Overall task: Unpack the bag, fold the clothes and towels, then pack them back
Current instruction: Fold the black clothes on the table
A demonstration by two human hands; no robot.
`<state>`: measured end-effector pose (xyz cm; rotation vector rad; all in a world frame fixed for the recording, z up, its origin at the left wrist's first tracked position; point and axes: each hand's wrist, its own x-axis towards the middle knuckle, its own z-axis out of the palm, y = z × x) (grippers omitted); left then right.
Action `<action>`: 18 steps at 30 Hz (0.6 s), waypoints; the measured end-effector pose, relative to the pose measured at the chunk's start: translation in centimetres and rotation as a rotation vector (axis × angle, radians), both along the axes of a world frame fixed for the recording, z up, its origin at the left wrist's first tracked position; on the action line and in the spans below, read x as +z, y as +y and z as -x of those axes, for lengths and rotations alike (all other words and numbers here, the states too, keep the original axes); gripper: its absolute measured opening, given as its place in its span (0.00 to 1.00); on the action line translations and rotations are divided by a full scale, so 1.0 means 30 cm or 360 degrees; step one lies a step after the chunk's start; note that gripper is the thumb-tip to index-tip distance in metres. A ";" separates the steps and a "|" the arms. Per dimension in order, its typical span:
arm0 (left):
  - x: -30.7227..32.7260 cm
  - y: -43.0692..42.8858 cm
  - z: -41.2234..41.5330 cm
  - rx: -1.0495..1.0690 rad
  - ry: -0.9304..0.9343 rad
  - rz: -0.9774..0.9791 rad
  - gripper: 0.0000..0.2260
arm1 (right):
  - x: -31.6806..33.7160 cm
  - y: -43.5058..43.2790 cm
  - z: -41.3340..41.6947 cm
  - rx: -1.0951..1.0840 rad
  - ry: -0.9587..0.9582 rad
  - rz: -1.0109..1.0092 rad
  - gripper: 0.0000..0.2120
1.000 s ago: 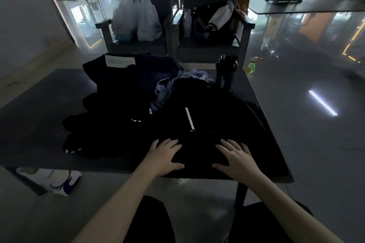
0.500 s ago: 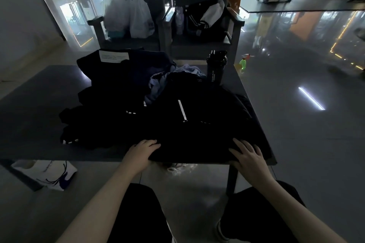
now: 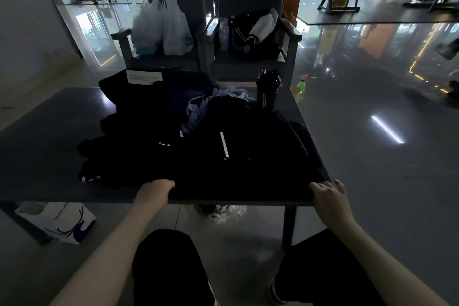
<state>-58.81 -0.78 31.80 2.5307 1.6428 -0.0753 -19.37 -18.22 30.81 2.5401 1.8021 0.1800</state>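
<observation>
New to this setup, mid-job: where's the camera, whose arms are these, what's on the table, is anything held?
No machine: a person's bare arms, filmed by one head-worn camera looking down. On the dark grey table lie a black garment with a white stripe, a dark clothes pile with a white label, a crumpled light blue cloth and a black shaker bottle. The left hand grips the garment's near edge; the right hand is at its near right corner, grip unclear.

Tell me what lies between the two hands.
In the head view, the near edge of the black garment spans it, from the left hand to the right hand.
</observation>
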 end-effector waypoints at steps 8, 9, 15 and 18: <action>0.072 -0.023 0.092 0.0019 -0.0064 0.0428 0.12 | 0.044 -0.037 0.004 0.0052 0.0571 0.0069 0.13; 0.083 -0.027 0.099 0.0035 -0.0085 0.0484 0.12 | 0.053 -0.043 0.003 0.0035 0.0678 0.0071 0.13; 0.186 -0.029 0.095 0.0142 -0.0281 0.0569 0.10 | 0.134 -0.051 -0.031 0.0052 0.0922 0.0017 0.09; 0.239 -0.011 0.068 0.0156 -0.0426 0.0327 0.07 | 0.180 -0.030 -0.042 0.0011 0.1010 -0.0252 0.08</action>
